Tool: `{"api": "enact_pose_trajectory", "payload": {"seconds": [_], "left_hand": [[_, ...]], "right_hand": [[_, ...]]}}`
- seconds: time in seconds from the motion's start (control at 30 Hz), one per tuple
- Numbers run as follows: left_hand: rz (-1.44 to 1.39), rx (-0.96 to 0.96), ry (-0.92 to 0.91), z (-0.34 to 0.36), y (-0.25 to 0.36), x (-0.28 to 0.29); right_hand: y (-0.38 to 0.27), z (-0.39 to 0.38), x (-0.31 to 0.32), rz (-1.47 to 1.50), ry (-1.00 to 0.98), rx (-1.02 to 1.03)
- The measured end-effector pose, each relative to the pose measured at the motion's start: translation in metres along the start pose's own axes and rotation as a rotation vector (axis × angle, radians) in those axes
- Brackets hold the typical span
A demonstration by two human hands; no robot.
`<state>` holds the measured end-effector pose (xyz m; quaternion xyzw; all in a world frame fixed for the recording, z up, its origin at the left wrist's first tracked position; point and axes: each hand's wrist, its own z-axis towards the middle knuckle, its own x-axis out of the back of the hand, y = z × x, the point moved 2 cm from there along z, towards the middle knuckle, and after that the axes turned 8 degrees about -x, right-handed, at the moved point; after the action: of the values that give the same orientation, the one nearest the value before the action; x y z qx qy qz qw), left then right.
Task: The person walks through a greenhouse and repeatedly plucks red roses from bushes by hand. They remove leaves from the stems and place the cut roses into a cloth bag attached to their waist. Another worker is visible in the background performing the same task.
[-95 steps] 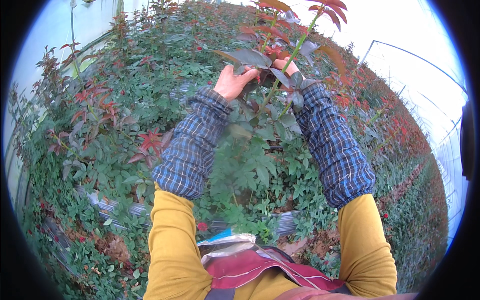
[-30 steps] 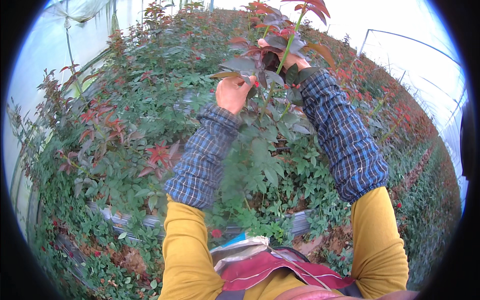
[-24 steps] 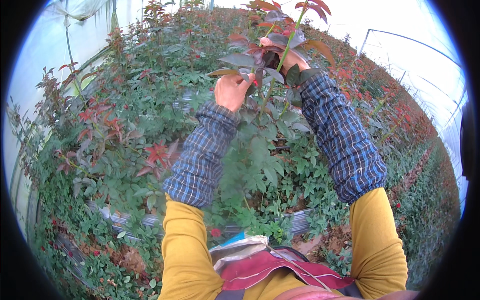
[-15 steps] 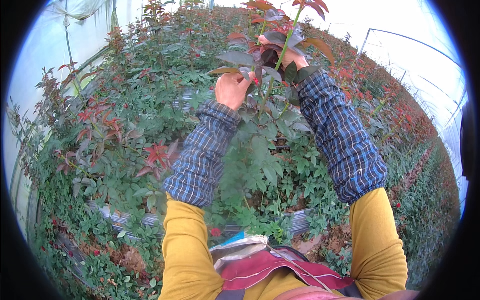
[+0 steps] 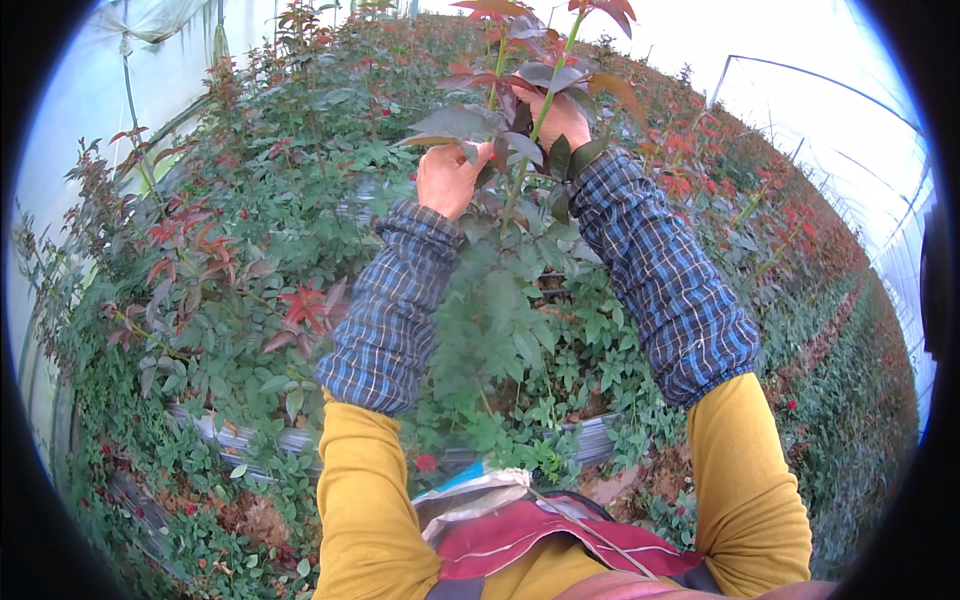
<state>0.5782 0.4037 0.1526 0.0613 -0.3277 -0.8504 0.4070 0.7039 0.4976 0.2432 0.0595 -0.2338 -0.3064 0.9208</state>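
Two tall rose stems rise in front of me, bearing dark red and green leaves (image 5: 455,122). My left hand (image 5: 450,182) is closed, its fingertips pinched in among the leaves beside the stems; what they hold is hidden. Behind the thick green right stem (image 5: 556,85), my right hand (image 5: 563,122) is closed at the left stem (image 5: 498,72), higher than the left hand. Leaves cover part of its fingers. Both forearms wear blue checked sleeve covers (image 5: 665,270) over yellow sleeves.
Dense rose bushes (image 5: 230,310) surround me, some with red young leaves. Silvery plastic sheeting (image 5: 595,440) and brown soil (image 5: 255,520) show below. A maroon apron (image 5: 560,535) and a white and blue bag (image 5: 475,495) are at my waist. Greenhouse film (image 5: 170,80) stands at left.
The view has shifted slightly, and both hands and the stems appear a little farther left and lower. A small red spot beside the left fingertips no longer shows.
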Motion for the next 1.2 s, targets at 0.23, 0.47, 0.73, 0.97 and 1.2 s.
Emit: {"api": "enact_pose_trajectory", "payload": {"seconds": [0.23, 0.47, 0.73, 0.97, 1.2], "left_hand": [[0.103, 0.169, -0.067, 0.000, -0.001, 0.015], [-0.017, 0.025, -0.013, -0.002, 0.011, 0.011], [0.037, -0.060, 0.022, -0.001, -0.001, 0.011], [-0.075, -0.057, -0.008, 0.000, 0.004, 0.000], [0.009, -0.025, 0.024, 0.003, -0.016, 0.007]], "right_hand": [[0.006, 0.011, -0.014, 1.111, -0.312, -0.573], [0.013, 0.014, -0.017, 0.923, -0.180, -0.519], [0.009, 0.016, -0.026, 0.738, -0.034, -0.465], [0.019, 0.012, -0.019, 0.576, 0.026, -0.398], [0.004, 0.010, -0.009, 0.086, -0.115, -0.040]]}}
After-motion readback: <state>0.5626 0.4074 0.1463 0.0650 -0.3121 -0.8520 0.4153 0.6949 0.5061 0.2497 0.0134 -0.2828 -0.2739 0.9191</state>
